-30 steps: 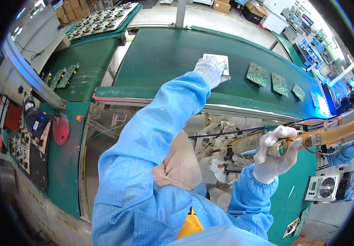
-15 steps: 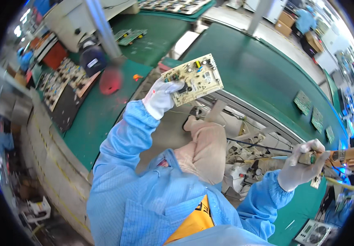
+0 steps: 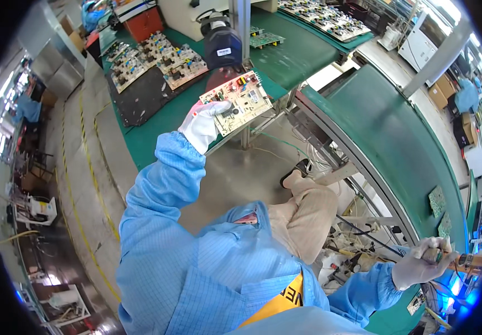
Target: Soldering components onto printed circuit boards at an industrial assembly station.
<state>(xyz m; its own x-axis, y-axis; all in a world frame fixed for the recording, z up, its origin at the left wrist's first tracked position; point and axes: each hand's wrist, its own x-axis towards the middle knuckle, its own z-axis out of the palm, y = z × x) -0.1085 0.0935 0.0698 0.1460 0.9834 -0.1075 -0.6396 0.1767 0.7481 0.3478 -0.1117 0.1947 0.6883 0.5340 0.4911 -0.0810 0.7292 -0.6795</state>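
Observation:
My left hand [image 3: 201, 124], in a white glove, grips the lower left edge of a pale circuit board [image 3: 244, 104]. The board's component side faces up, with small yellow, black and red-tinted parts on it. Just behind it stands a dark blue device [image 3: 222, 49] with a white label, on the green bench. Far to the right, my gloved right hand [image 3: 421, 262] is closed around a small greenish-brown piece [image 3: 432, 256], mostly covered by the fingers. That piece's kind cannot be made out. A brown cylindrical part [image 3: 471, 261] is right beside these fingers.
Several populated boards [image 3: 182, 66] lie on a black mat [image 3: 140, 106] at the left. A green conveyor [image 3: 383, 128] with a metal edge curves along the right, carrying green boards [image 3: 436, 201]. A metal post [image 3: 240, 28] rises behind the blue device. Cables [image 3: 358, 226] hang below the conveyor.
My view has turned left. The circuit board in my left hand is now close to the blue device, with reddish light on it. My right hand stays closed at the far right.

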